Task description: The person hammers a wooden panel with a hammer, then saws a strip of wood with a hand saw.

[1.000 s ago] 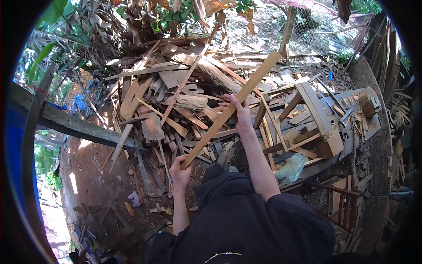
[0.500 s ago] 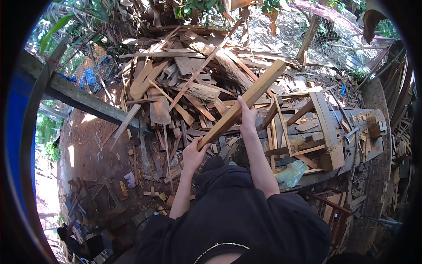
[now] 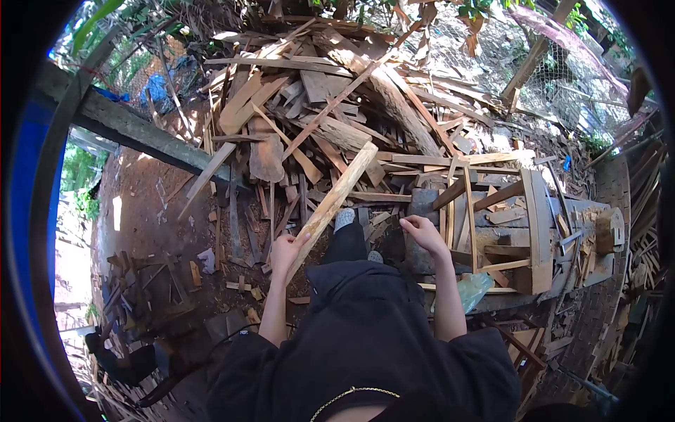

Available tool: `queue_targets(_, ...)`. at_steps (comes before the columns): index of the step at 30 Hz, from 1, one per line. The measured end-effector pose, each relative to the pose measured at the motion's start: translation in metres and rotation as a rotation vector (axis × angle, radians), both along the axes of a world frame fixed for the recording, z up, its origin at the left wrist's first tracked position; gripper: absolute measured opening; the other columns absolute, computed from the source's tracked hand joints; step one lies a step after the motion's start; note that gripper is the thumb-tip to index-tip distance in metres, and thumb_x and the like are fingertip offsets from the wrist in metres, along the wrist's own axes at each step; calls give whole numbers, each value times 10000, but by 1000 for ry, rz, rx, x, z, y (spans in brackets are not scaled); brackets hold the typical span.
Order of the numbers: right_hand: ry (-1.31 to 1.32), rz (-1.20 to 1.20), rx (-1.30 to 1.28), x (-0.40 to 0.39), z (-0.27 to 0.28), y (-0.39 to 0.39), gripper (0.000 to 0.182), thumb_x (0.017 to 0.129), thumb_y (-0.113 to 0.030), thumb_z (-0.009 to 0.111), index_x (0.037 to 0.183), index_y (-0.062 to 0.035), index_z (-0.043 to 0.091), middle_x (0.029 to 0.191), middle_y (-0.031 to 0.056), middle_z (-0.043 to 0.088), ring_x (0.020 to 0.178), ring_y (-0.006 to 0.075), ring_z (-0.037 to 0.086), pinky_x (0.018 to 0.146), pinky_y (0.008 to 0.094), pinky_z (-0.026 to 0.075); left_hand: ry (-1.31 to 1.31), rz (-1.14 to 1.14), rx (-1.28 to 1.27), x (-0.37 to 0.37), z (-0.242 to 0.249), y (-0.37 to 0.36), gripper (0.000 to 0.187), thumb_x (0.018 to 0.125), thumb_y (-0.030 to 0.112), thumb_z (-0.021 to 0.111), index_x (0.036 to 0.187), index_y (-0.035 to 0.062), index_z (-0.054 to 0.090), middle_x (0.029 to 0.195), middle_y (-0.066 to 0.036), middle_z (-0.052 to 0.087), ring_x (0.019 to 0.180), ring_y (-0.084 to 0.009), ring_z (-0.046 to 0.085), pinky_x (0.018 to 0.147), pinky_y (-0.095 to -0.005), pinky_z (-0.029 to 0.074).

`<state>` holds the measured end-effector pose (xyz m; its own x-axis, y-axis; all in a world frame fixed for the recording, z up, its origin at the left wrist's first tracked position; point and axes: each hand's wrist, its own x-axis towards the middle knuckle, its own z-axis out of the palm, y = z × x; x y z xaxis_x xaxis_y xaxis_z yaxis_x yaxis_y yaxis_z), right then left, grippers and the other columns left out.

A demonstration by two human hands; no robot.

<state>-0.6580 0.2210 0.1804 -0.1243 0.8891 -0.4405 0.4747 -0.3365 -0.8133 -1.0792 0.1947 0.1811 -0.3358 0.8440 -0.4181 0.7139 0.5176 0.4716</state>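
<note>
A long, pale wooden plank (image 3: 336, 199) slants up and to the right in front of my body. Near its lower end my left hand (image 3: 287, 254) is closed round it. My right hand (image 3: 423, 233) is off the plank, to the right of it, with thumb and forefinger close together; whether anything small lies between them is hidden. Just right of that hand lies a wooden frame (image 3: 536, 232) with crosspieces, on a dark bench (image 3: 424, 211).
A large heap of scrap wood (image 3: 267, 158) rises ahead. A concrete beam (image 3: 140, 137) crosses the left side. A greenish plastic bag (image 3: 473, 290) lies by the bench, and a round wood block (image 3: 609, 231) stands at its far right. Offcuts litter the ground.
My right hand has let go of the plank and moved down and right. The plank, still in my left hand, has moved down and left and turned, showing a paler, rougher face.
</note>
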Motion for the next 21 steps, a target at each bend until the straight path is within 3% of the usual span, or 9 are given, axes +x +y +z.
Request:
queue_targets(8, 183, -300, -161, 2, -55, 22, 495, 1088, -399, 645, 1326, 35, 664, 1166, 138, 760, 987, 191, 737, 897, 336, 535, 81, 206, -136, -61, -13, 76, 703, 791, 713, 812, 992, 39, 817, 944, -180, 794, 944, -360, 772, 876, -454, 580)
queue_targets(15, 190, -285, -215, -48, -42, 108, 479, 1098, -365, 634, 1396, 11, 630, 1209, 123, 755, 1014, 175, 735, 866, 298, 529, -195, 377, 90, -102, -58, 198, 662, 854, 657, 813, 968, 5, 805, 856, -138, 765, 810, -241, 715, 779, -383, 534)
queue_targets(16, 206, -309, -203, -56, -37, 121, 465, 1095, -327, 643, 1373, 45, 631, 1190, 144, 753, 1001, 189, 735, 885, 312, 548, -250, 421, 162, -105, -66, 217, 663, 876, 641, 808, 960, -16, 798, 842, -131, 753, 791, -214, 690, 761, -368, 518)
queue_targets(21, 186, -341, -189, -83, -24, 177, 456, 1093, -288, 652, 1366, 76, 620, 1137, 140, 748, 984, 183, 714, 922, 316, 553, -348, 538, 289, -104, -69, 294, 710, 937, 642, 750, 979, -67, 764, 848, -131, 726, 811, -219, 662, 796, -369, 506)
